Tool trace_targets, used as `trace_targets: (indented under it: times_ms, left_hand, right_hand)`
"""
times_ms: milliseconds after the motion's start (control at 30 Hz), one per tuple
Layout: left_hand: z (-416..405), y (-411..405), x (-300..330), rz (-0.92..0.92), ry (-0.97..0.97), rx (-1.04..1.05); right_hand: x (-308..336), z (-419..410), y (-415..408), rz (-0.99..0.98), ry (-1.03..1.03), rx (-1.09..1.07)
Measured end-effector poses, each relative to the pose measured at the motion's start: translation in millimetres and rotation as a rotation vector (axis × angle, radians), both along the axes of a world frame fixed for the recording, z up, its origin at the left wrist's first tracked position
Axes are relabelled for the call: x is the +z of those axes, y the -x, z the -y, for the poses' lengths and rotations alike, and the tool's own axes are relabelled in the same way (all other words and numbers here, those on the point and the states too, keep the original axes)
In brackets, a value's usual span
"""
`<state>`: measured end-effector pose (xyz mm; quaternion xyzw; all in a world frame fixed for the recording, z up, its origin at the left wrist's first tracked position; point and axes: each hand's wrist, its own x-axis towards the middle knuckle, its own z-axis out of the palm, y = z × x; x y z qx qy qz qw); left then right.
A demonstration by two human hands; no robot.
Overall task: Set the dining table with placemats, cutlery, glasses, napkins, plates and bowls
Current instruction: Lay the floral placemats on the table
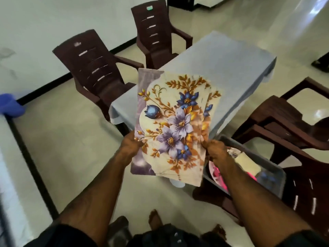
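I hold a fanned stack of floral placemats [175, 122], cream with purple and blue flowers and gold leaves, in the air in front of me. My left hand [130, 146] grips the stack's left edge near the bottom. My right hand [216, 150] pinches its right edge. The stack hangs over the near end of the dining table [222, 72], which is covered with a pale blue cloth. A grey plastic bin [263, 168] stands on a chair at my right, with pink plates [218, 173] and other tableware in it, partly hidden by my right arm.
Two dark brown plastic chairs [92, 68] stand along the table's left side. Two more chairs [292, 125] stand at the right, and the nearer one bears the bin. A blue object [10, 105] lies at the far left on another covered surface. The floor is pale tile.
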<state>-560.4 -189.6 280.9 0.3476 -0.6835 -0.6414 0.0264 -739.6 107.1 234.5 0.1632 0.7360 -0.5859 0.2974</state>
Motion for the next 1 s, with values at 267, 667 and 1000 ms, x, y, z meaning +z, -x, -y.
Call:
trace_targets:
  times_ms: [267, 667, 1000]
  left_hand:
    - [61.0, 48.0, -7.7, 0.046, 0.038, 0.031]
    - [100.3, 193.5, -11.6, 0.028, 0.09, -0.103]
    - [116.5, 266.0, 5.6, 0.076, 0.143, -0.238]
  right_hand:
    - [-3.6, 46.1, 19.9, 0.05, 0.025, -0.102]
    - [-73.6, 40.1, 82.6, 0.015, -0.197, -0.374]
    - [-82.7, 37.4, 101.7, -0.06, -0.614, 0.143]
